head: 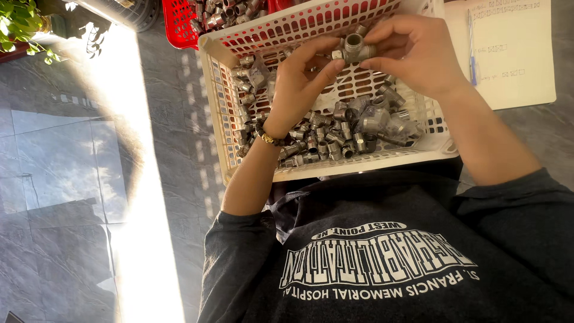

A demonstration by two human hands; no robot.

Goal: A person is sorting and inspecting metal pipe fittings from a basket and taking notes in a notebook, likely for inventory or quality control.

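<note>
Both of my hands hold one small metal pipe fitting (353, 48) above a white plastic basket (215, 90). My left hand (299, 81) pinches the fitting's left end with its fingertips and wears a bead bracelet at the wrist. My right hand (415, 54) grips the fitting's right side with fingers curled around it. Below my hands, several more grey metal fittings (353, 128) lie piled on the basket's bottom, mostly along its near side.
A red basket (179, 27) with more metal fittings stands behind the white one. A sheet of paper (514, 60) with a blue pen (472, 45) lies at the right. The floor is grey tile (66, 179) with a bright sun stripe; a potted plant (21, 24) is at the far left.
</note>
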